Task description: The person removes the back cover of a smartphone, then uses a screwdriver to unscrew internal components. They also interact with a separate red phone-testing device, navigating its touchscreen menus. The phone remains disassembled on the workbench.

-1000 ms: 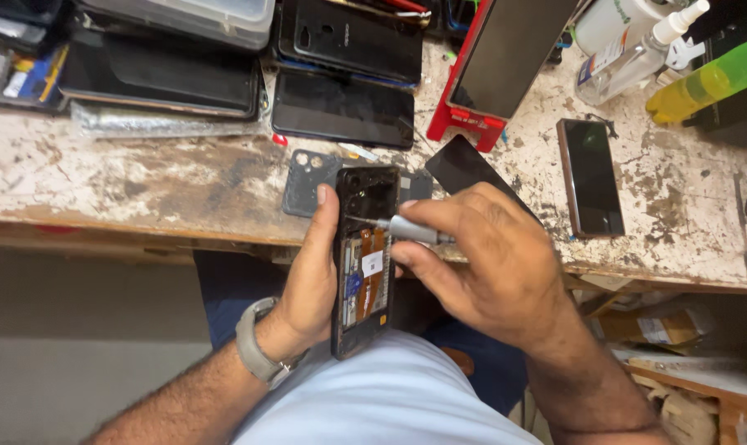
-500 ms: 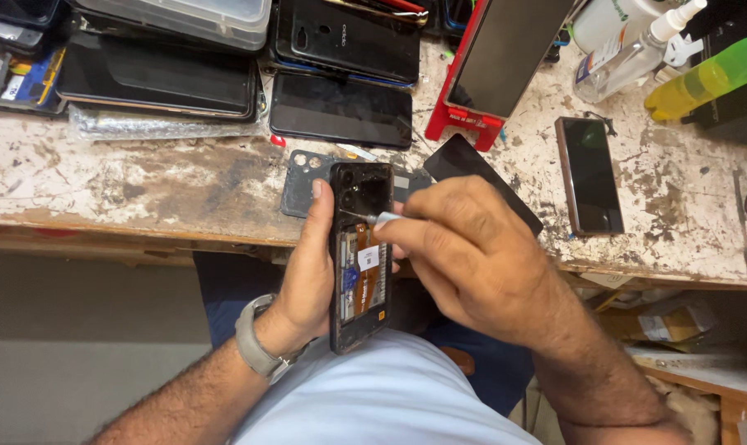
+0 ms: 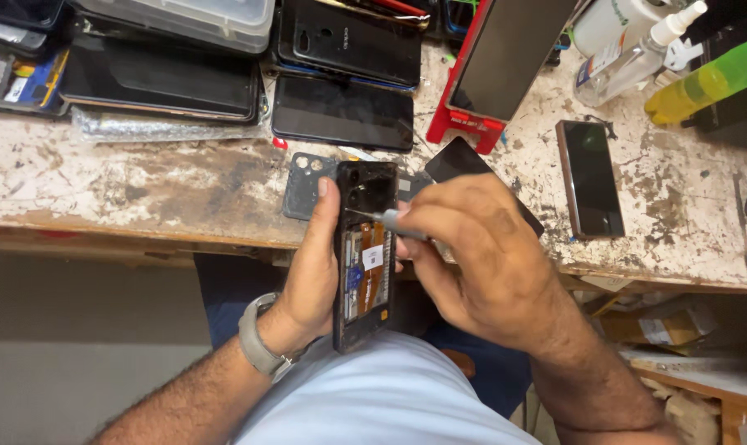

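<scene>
Left hand (image 3: 312,276) gripping opened phone (image 3: 365,255), right hand (image 3: 485,255) pressing screwdriver (image 3: 390,220) inside

— What moved in the last second?

— The right hand (image 3: 481,255) slid a little toward the person, and the screwdriver (image 3: 390,220) tip shifted — from the phone's (image 3: 364,251) right edge to a spot just under the camera cut-outs, near the left edge.

— And the left hand (image 3: 316,264)?

— Its thumb crept higher along the phone's side.
</scene>
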